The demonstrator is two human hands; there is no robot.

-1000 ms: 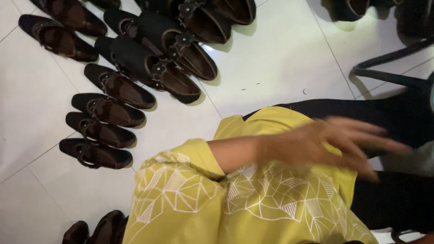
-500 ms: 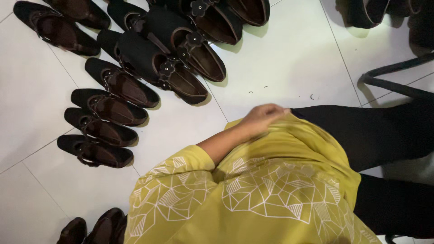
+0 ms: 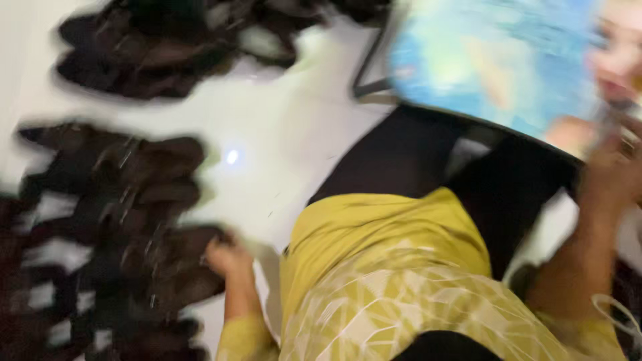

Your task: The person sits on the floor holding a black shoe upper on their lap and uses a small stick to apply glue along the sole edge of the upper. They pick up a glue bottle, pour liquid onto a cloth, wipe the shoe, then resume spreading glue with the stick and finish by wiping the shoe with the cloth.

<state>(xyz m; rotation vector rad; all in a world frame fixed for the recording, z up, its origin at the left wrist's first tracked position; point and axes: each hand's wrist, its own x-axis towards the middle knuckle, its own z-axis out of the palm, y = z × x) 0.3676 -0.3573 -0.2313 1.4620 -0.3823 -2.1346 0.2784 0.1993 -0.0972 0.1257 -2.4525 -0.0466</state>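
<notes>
The view is heavily blurred. My left hand (image 3: 227,257) reaches down to the left and touches the edge of a dark brown shoe (image 3: 177,264) among several dark shoes on the white tiled floor (image 3: 281,147). Its fingers look curled, but the blur hides whether they grip the shoe. My right hand (image 3: 615,167) is raised at the right edge, beside a blue picture-printed surface (image 3: 488,60). Something small and pale may be in its fingers, too smeared to tell. Yellow patterned cloth (image 3: 394,281) and black trousers (image 3: 408,154) cover my lap.
More dark shoes (image 3: 154,47) lie in rows at the top left and down the left side. A dark frame edge (image 3: 508,130) runs under the blue surface. A white cord (image 3: 618,314) hangs by my right forearm.
The camera has swung right and down. My left hand has left my lap and gone down to the shoes on the left. My right hand and the blue surface have come into view.
</notes>
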